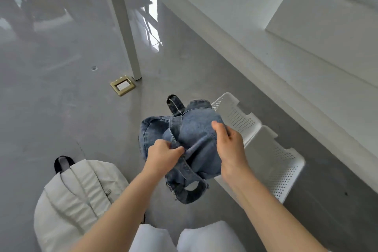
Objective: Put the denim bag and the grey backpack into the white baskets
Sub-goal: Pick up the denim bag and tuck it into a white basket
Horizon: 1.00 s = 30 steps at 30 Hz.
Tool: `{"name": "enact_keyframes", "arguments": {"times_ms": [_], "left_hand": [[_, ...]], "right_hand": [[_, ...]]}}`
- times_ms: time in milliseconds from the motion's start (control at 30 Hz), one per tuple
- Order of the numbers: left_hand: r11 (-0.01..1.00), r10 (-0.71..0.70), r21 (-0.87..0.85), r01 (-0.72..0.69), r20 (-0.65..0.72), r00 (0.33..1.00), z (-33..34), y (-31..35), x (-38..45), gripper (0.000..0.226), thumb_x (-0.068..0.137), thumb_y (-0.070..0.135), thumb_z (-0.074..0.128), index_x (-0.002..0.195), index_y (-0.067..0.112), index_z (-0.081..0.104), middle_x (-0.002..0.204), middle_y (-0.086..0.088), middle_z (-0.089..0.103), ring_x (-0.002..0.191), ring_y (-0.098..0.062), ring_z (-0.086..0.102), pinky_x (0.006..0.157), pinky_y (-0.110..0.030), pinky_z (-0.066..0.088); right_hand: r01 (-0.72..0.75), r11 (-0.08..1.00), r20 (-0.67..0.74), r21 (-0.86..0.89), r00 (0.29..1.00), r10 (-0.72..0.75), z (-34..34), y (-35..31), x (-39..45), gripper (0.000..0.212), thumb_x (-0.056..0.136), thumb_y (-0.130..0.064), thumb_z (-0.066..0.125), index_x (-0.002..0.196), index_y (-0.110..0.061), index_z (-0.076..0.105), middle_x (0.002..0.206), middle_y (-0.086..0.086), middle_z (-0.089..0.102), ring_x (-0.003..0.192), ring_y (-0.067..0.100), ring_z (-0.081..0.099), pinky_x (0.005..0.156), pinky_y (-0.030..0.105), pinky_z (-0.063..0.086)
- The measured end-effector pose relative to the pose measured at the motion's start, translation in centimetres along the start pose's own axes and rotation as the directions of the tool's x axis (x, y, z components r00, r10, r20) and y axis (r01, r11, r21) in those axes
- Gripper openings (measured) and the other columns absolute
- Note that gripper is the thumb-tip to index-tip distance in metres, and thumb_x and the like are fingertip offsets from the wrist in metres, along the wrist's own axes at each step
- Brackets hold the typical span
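Nearest, one grey backpack [81, 194] lies flat on the floor [51, 108], left of the denim bag [190, 141]. Both hands hold that one denim bag aloft: the left hand [163, 155] grip clenched on bunched fabric, the right hand [231, 145] grip pinching its side. Just right of it sit two white baskets [272, 149], touching. Beyond, a brass floor socket [122, 85] and a white surface leg [122, 20].
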<state>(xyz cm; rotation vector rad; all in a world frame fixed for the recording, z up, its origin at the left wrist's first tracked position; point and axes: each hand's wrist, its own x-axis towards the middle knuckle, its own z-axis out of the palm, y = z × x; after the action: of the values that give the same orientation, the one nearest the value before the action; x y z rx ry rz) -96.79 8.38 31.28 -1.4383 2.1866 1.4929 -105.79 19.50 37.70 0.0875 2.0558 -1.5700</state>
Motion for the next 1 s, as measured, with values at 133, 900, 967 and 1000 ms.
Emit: {"name": "enact_keyframes", "arguments": {"times_ms": [133, 900, 967, 1000], "left_hand": [[0.986, 0.040, -0.158, -0.051, -0.073, 0.997, 1.0, -3.2, 4.5, 0.029, 0.079, 0.021, 0.059, 0.055, 0.011, 0.047, 0.048, -0.003, 0.044, 0.049, -0.019, 0.041, 0.052, -0.027, 0.036], [0.805, 0.124, -0.564, -0.185, -0.145, 0.982, 4.8, -3.6, 11.2, 0.032, 0.088, 0.028, 0.064, 0.080, -0.003, 0.068, 0.067, -0.011, 0.059, 0.066, -0.025, 0.049, 0.059, -0.035, 0.041], [0.833, 0.097, -0.523, -0.181, -0.184, 0.978, 4.7, -5.1, 12.4, 0.029, 0.089, 0.031, 0.065, 0.085, 0.003, 0.071, 0.070, -0.009, 0.059, 0.067, -0.022, 0.049, 0.062, -0.033, 0.041], [0.843, 0.106, -0.502, -0.191, -0.193, 0.975, 4.5, -5.6, 13.0, 0.026, 0.089, 0.032, 0.065, 0.086, 0.007, 0.071, 0.072, -0.007, 0.061, 0.067, -0.019, 0.051, 0.063, -0.031, 0.042]], "right_hand": [[0.050, 0.996, -0.014, 0.074, 0.999, -0.049, 0.5, 2.6, 4.0, 0.031, 0.070, -0.042, 0.060, 0.072, -0.012, 0.054, 0.077, 0.003, 0.043, 0.075, 0.017, 0.041, 0.070, 0.033, 0.036], [0.113, 0.910, -0.313, 0.399, 0.949, 0.020, -8.0, 10.1, 13.3, 0.016, 0.069, -0.032, 0.061, 0.069, -0.017, 0.057, 0.079, 0.004, 0.054, 0.077, 0.021, 0.053, 0.063, 0.032, 0.039], [0.111, 0.914, -0.323, 0.390, 0.946, 0.023, -8.4, 12.0, 13.8, 0.016, 0.065, -0.033, 0.062, 0.069, -0.018, 0.058, 0.079, 0.003, 0.056, 0.079, 0.021, 0.055, 0.064, 0.031, 0.040], [0.116, 0.906, -0.333, 0.407, 0.943, 0.029, -8.6, 12.5, 13.9, 0.014, 0.068, -0.032, 0.062, 0.069, -0.018, 0.058, 0.078, 0.002, 0.058, 0.076, 0.021, 0.056, 0.063, 0.030, 0.041]]}}
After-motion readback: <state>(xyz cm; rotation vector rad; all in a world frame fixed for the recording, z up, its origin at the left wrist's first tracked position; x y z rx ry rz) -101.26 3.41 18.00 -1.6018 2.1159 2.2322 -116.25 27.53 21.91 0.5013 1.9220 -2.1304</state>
